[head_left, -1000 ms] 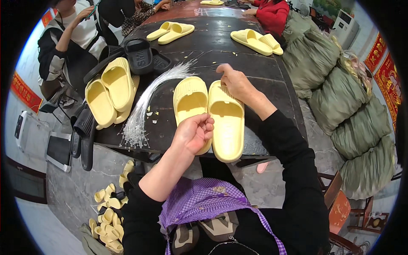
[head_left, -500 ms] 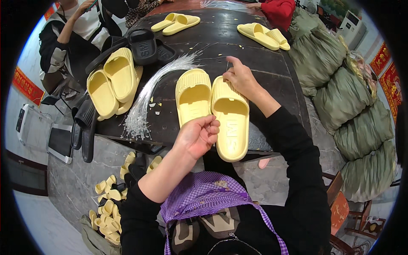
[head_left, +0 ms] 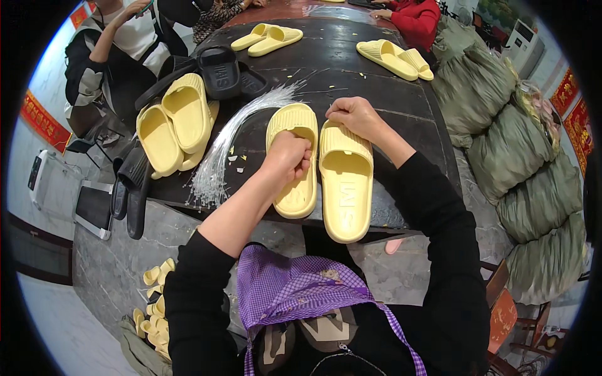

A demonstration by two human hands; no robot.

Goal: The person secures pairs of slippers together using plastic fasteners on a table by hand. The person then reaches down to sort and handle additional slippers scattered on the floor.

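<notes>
Two yellow slide slippers lie side by side at the table's near edge, toes pointing away from me. Over the foot opening of the left slipper (head_left: pixel 296 199), my left hand (head_left: pixel 288 155) is curled closed, its fingertips by the strap's edge. My right hand (head_left: pixel 356 116) is closed in a pinch at the toe end of the right slipper (head_left: pixel 347 203), close to the gap between the two. Whatever either pinch holds is too small or hidden to make out. A bundle of thin clear plastic strands (head_left: pixel 235 141) fans out left of the pair.
Stacked yellow slippers (head_left: pixel 187 116) and black slippers (head_left: pixel 219 72) crowd the table's left side. More yellow pairs (head_left: pixel 276 41) (head_left: pixel 392 57) lie farther back. Large green sacks (head_left: pixel 501 138) line the right. Loose slippers (head_left: pixel 157 326) are heaped on the floor. Other people sit around the table.
My left hand has moved up and left, from between the slippers onto the left one's opening. My right hand's raised index finger has folded into a pinch at the right slipper's toe.
</notes>
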